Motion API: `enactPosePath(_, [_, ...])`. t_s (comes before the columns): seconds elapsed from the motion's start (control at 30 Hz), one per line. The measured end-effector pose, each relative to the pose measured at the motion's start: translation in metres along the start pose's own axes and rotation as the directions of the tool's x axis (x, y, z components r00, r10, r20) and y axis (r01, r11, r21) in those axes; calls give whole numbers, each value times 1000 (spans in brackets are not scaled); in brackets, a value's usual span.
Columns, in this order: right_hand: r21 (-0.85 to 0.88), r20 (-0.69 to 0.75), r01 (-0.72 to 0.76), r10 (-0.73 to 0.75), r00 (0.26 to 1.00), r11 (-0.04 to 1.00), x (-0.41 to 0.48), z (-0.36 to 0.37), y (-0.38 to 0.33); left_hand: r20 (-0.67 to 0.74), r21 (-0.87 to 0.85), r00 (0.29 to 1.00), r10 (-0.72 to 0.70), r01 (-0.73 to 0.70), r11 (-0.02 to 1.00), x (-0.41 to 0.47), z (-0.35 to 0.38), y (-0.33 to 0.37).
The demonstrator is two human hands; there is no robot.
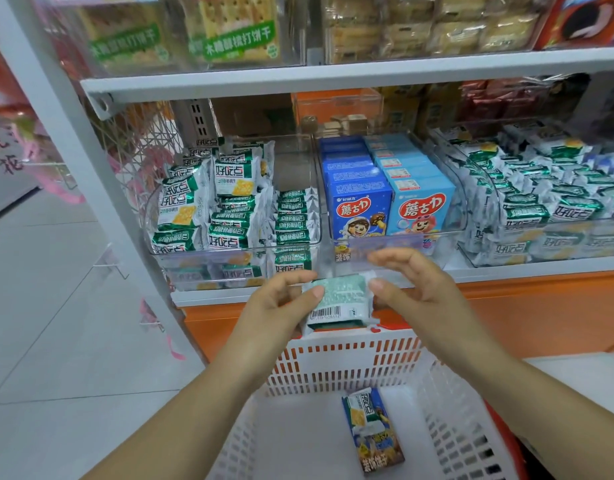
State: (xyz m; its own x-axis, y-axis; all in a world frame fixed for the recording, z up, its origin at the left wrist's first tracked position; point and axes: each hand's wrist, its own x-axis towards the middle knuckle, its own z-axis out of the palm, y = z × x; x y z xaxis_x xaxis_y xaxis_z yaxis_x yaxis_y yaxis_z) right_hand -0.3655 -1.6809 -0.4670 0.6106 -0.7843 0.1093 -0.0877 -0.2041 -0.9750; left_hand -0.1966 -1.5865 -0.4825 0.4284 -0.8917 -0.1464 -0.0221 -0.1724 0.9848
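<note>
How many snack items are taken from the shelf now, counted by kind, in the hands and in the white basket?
Cracker packets: 2, the held packet pinched between left hand and right hand, and the basket packet in the white basket
Blue box in the basket: 1
Total: 3

Head-worn wide-angle view, single camera — looks forward and down at close range onto the front edge of the lower shelf (212, 297), with left hand (281, 303) and right hand (416, 292) holding a biscuit packet (336, 296) at frame centre, the white basket (333, 348) directly below, floor tiles (56, 341) at far left.
</note>
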Motion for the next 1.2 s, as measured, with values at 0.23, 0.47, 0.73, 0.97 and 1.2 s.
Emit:
enactPosePath(0.23, [-524, 300, 493, -392, 870, 695, 1, 4, -3, 46, -152, 991, -122, 128, 980, 0, -10, 14])
enactPosePath(0.47, [-400, 100, 343, -331, 938, 850, 35, 37, -47, 4, -6, 999, 41, -41, 999, -18, -50, 52])
enactPosePath(0.73, [-306, 239, 337, -271, 932, 891, 88, 97, -77, -205, 96, 929, 307, -293, 951, -10, -99, 52])
enactPosePath(0.97, [-780, 216, 353, -307, 927, 518, 182, 118, -69, -480, -22, 842, 247, -293, 956, -4, -134, 52])
enactPosePath(1.2, [-937, 193, 273, -327, 925, 218, 220, 136, -60, -539, -49, 811, 227, -300, 953, -4, -147, 50])
